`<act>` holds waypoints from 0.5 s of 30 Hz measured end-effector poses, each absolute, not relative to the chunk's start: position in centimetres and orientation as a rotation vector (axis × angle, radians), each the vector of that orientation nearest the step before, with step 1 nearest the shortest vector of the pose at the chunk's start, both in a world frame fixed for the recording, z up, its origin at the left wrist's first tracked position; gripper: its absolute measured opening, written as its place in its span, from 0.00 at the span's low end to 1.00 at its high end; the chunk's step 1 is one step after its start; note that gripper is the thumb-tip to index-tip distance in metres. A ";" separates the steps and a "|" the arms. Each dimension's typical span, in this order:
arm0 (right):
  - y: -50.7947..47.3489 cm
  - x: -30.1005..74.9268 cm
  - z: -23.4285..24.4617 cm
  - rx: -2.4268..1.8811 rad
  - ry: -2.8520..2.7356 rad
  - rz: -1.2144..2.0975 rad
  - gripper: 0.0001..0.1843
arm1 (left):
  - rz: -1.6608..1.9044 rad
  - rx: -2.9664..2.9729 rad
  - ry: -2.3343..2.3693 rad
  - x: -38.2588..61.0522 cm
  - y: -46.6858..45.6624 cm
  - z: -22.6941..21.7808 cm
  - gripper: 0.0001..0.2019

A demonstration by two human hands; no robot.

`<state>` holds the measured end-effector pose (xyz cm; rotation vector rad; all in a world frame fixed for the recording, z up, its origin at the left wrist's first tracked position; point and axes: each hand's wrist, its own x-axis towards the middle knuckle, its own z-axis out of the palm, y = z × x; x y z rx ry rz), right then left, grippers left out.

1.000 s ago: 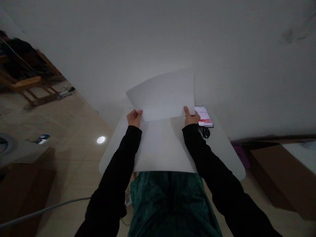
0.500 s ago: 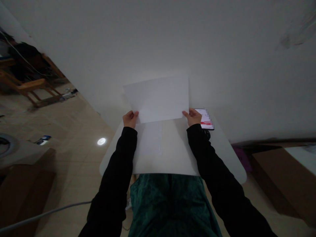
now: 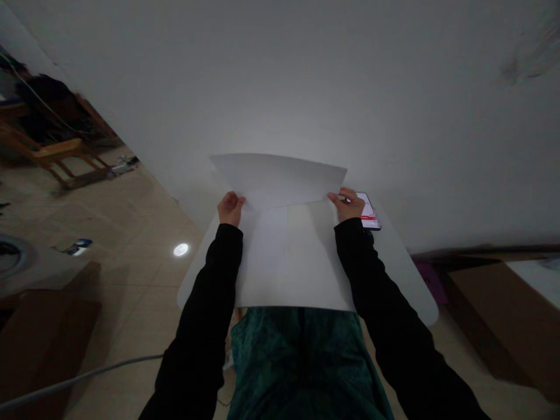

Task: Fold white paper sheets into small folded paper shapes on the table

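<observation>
Both my hands grip the near edge of a raised flap of white paper point(image 3: 275, 182), which curves away from me. My left hand point(image 3: 231, 209) pinches it at the left and my right hand point(image 3: 347, 204) at the right. Below the hands, a large white sheet point(image 3: 310, 256) lies flat on the table, and a paler rectangular patch shows on it. Whether flap and sheet are one piece, I cannot tell. A smartphone point(image 3: 370, 212), its screen pixelated, lies just beyond my right hand.
The white rounded table point(image 3: 406, 274) stands against a white wall point(image 3: 280, 76). Cardboard boxes sit on the floor at right point(image 3: 494, 315) and lower left point(image 3: 44, 344). A wooden chair point(image 3: 52, 153) stands far left, and a grey cable point(image 3: 87, 376) crosses the tiled floor.
The raised paper has tipped lower, and its far edge now sits nearer the table and looks more level. My hands have drawn slightly farther apart, and the phone shows a little more.
</observation>
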<state>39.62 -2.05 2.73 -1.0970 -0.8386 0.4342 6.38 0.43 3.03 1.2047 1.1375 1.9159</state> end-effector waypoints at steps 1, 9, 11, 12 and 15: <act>-2.0 39.6 2.8 -1.102 -0.847 0.431 0.10 | 1.917 1.214 1.148 6.3 0.4 2.9 0.12; -2.5 40.2 2.9 -1.058 -0.954 0.456 0.07 | 1.845 1.350 1.098 5.0 -1.0 3.6 0.09; -2.6 40.0 3.1 -0.989 -0.910 0.503 0.07 | 1.803 1.308 1.070 4.9 -1.3 3.9 0.11; -2.6 39.8 3.2 -0.947 -0.865 0.540 0.08 | 1.783 1.261 1.067 4.9 -1.4 4.1 0.12; -2.9 39.3 3.7 -0.898 -0.767 0.722 0.05 | 1.665 1.136 1.042 5.1 -1.9 4.5 0.15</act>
